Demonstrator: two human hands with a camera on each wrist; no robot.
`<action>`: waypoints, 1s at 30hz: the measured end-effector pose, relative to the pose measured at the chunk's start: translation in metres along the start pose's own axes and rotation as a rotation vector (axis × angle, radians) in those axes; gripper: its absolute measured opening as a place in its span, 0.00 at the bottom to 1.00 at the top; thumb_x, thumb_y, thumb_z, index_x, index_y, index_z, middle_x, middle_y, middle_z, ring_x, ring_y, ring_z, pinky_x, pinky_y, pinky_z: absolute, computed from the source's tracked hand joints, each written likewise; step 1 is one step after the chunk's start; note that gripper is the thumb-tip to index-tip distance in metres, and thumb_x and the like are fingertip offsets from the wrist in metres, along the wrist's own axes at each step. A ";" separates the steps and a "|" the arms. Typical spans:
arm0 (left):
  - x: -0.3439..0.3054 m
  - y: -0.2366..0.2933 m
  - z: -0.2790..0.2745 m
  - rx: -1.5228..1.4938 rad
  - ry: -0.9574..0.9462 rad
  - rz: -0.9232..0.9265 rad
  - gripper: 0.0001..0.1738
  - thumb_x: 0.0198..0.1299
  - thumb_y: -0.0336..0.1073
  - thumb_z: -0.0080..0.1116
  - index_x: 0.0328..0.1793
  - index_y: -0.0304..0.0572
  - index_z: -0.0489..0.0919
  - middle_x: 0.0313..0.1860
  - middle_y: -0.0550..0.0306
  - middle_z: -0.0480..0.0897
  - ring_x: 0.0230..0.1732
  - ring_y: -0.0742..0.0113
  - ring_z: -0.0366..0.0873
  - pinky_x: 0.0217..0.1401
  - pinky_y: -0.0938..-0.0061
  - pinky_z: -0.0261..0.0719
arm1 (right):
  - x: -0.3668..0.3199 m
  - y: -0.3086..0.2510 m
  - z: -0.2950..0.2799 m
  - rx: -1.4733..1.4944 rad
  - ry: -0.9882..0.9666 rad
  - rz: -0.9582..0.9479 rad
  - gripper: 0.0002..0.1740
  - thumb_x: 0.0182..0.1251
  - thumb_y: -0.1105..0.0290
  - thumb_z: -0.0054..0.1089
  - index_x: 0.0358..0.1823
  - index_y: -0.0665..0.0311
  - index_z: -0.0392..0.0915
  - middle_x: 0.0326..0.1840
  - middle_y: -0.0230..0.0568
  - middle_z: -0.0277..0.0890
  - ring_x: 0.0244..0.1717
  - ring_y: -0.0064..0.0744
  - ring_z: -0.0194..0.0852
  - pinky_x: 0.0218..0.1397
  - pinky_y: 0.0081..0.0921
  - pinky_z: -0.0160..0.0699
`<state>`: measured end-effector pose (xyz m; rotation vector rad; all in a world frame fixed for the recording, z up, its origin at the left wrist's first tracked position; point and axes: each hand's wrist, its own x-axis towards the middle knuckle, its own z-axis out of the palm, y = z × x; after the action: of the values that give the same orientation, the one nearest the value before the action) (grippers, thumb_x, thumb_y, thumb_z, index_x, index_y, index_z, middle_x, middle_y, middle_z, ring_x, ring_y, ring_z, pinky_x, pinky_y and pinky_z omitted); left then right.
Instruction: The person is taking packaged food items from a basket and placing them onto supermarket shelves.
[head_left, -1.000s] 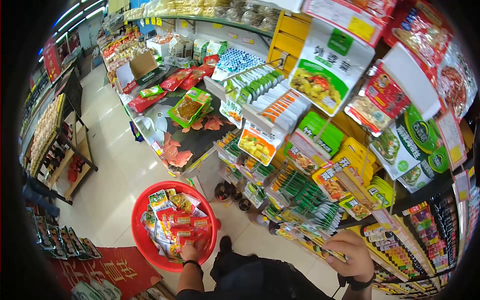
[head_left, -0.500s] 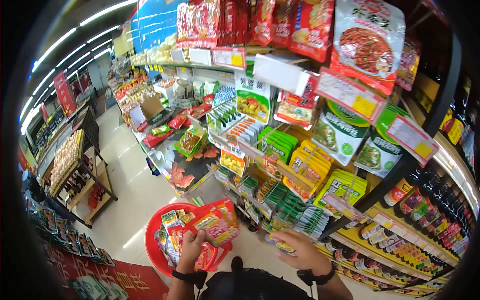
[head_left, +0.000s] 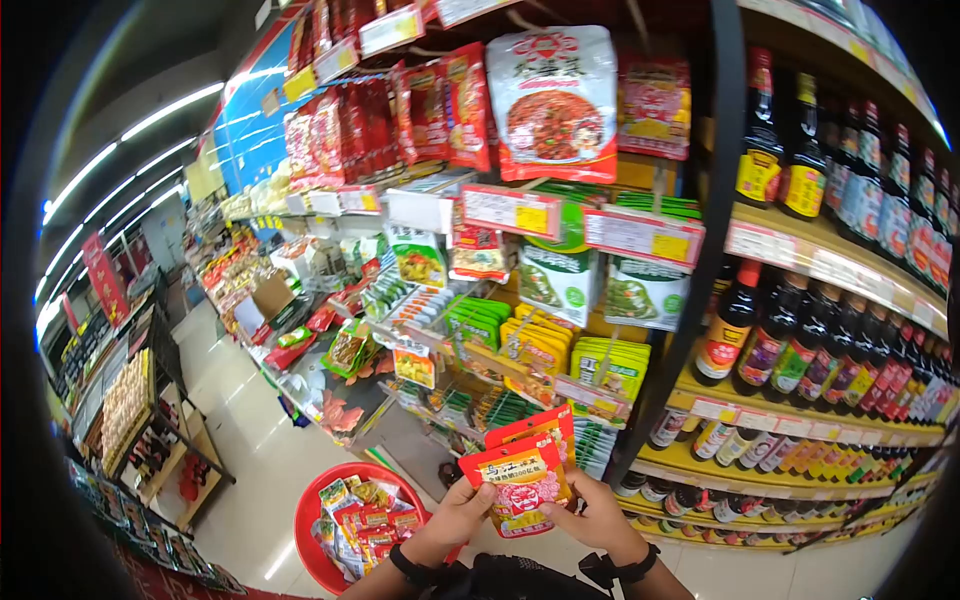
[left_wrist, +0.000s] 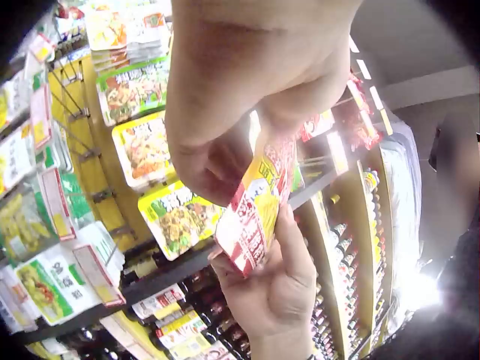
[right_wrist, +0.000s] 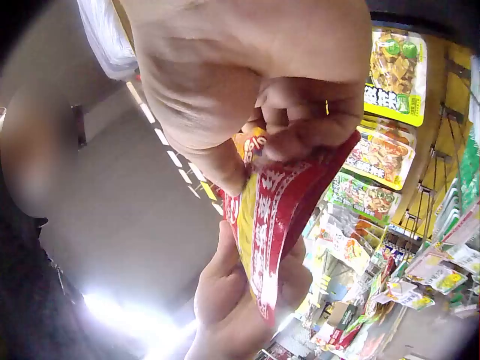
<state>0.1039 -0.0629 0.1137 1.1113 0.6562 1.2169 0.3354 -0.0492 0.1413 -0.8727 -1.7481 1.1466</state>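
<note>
Red-and-yellow packets, one overlapping another, are held in front of the racks, pinched between the left hand and the right hand, each thumb on the front face. A round red tub, lower left, contains a heap of mixed sachets. The front packet's large characters appear to read 乌江; a hanging pouch above reads 外婆菜. Price labels edge the racks; labelled dark bottles line the right-hand shelves.
</note>
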 end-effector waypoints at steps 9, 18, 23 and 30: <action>0.009 -0.008 0.041 -0.301 -0.113 -0.123 0.32 0.74 0.49 0.48 0.78 0.43 0.57 0.74 0.52 0.67 0.74 0.53 0.65 0.76 0.51 0.63 | -0.024 0.003 -0.009 -0.017 0.138 -0.159 0.21 0.64 0.69 0.68 0.56 0.68 0.76 0.47 0.41 0.82 0.44 0.24 0.78 0.48 0.26 0.77; 0.002 -0.013 0.029 -0.267 -0.094 -0.042 0.28 0.71 0.38 0.55 0.74 0.40 0.63 0.70 0.53 0.72 0.71 0.58 0.69 0.72 0.57 0.68 | -0.020 -0.001 -0.013 -0.153 0.054 -0.243 0.16 0.64 0.67 0.69 0.48 0.68 0.79 0.33 0.40 0.78 0.31 0.28 0.76 0.36 0.27 0.75; 0.001 -0.020 0.020 -0.187 -0.109 0.001 0.31 0.70 0.38 0.58 0.75 0.39 0.62 0.71 0.52 0.71 0.71 0.57 0.68 0.73 0.56 0.66 | -0.013 0.001 -0.019 -0.187 -0.001 -0.283 0.13 0.63 0.68 0.70 0.41 0.69 0.80 0.29 0.41 0.75 0.28 0.32 0.75 0.33 0.27 0.73; -0.012 -0.036 -0.004 0.022 -0.103 -0.100 0.29 0.71 0.39 0.56 0.74 0.36 0.65 0.69 0.55 0.73 0.70 0.63 0.69 0.73 0.63 0.66 | -0.008 0.002 -0.012 -0.119 -0.023 -0.267 0.11 0.61 0.71 0.70 0.35 0.71 0.77 0.30 0.41 0.76 0.32 0.34 0.75 0.38 0.29 0.73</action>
<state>0.1111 -0.0713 0.0777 1.1385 0.6405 1.0621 0.3491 -0.0514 0.1401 -0.6729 -1.9016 0.8881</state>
